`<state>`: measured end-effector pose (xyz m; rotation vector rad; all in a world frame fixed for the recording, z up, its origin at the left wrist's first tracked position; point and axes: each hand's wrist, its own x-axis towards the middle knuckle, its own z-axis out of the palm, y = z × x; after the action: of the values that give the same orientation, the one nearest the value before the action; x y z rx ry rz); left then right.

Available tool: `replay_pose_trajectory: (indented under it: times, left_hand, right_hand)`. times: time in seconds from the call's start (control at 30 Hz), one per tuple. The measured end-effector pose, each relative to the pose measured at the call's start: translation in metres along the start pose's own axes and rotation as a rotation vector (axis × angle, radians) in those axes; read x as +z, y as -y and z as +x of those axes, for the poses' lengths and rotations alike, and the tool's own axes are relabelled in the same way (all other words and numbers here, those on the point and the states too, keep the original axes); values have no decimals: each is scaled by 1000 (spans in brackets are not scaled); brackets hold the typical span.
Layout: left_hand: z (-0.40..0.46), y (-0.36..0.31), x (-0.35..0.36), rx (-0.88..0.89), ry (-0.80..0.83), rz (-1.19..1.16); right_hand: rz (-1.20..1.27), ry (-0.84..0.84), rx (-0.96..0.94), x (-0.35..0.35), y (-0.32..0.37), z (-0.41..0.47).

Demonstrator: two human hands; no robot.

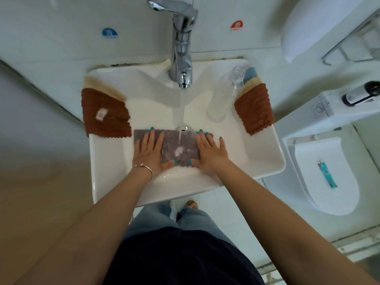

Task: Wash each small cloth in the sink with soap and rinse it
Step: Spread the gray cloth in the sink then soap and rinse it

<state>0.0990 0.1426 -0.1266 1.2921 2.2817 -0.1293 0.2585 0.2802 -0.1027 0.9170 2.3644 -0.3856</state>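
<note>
Both hands, left (148,148) and right (210,150), fingers straight, press grey cloth (180,146) flat between them | water stream (181,112) beyond fingertips wets it | step: wetting/rinsing | next: likely rub, wring

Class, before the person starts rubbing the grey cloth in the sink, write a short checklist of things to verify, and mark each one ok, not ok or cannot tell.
1. Water runs from the tap onto the grey cloth: ok.
2. Left hand and right hand both lie flat on the cloth: ok.
3. Soap on the cloth, a pale patch shows: cannot tell.
4. Drain open: cannot tell.
5. Clear bottle upright, apart from the hands: ok.
6. Brown cloths wait on the sink rim: ok.
</note>
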Motion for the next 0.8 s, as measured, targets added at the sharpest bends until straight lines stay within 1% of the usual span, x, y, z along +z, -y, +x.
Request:
replay_pose_trajectory:
  times: [0.13,0.23,0.37,0.47,0.57,0.63,0.67,0.73,0.8]
  left_hand:
    - [-2,-14,2,-38,-10,-45]
    - [-4,-14,1,-42,-4,-59]
    - [-6,-14,3,-42,-6,-34]
    - [-3,-13,3,-43,-17,-27]
    - [0,-13,4,-45,-18,-48]
    - [-1,-12,5,-42,-21,-55]
    - [-1,-12,5,-41,-24,-55]
    - [0,-11,6,-38,-38,-59]
    - [-1,-11,6,-31,-48,-63]
  right_hand:
    - [117,-21,64,-10,3,-16]
    - [293,-78,36,-32,11,-32]
    - [582,-204,-16,-79,28,-51]
    - [765,-340,-24,-129,37,-65]
    - [745,-564,-66,-181,49,-72]
    - [685,-746,-172,-209,59,-70]
    - [598,-808,-229,-218,64,-66]
    - [317,-837,-264,-225,72,-56]
    - [130,-785,-234,-225,79,-47]
